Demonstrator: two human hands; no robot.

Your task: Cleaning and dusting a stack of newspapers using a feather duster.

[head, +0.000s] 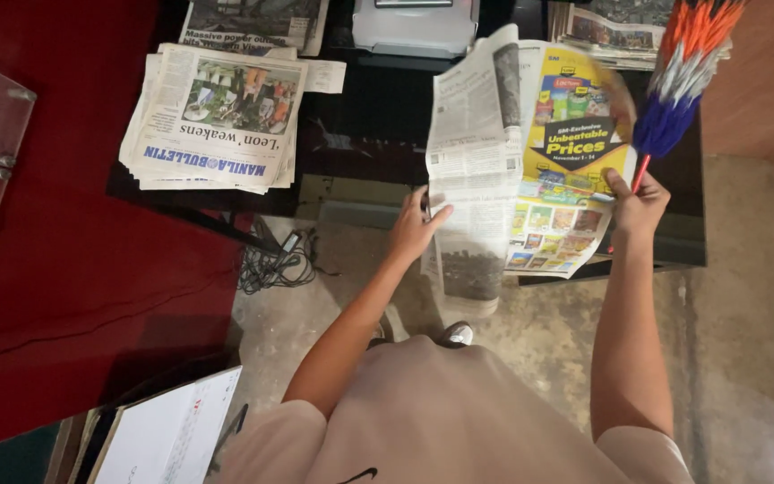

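Observation:
My left hand [416, 224] grips the left edge of an open newspaper [485, 161] that hangs over the front of a dark table [360, 134]. My right hand [636, 204] pinches the paper's right side, a yellow page with colourful advertisements [575, 134], and also holds the thin red handle of a feather duster [678, 76]. The duster's blue, white and orange head sticks up toward the top right.
A stack of folded newspapers [217, 116] lies on the table's left part, more papers [253, 22] sit behind it and at the top right [611, 31]. A grey device [416, 25] stands at the back. Tangled cables [275, 260] lie on the concrete floor beside red cloth [64, 269].

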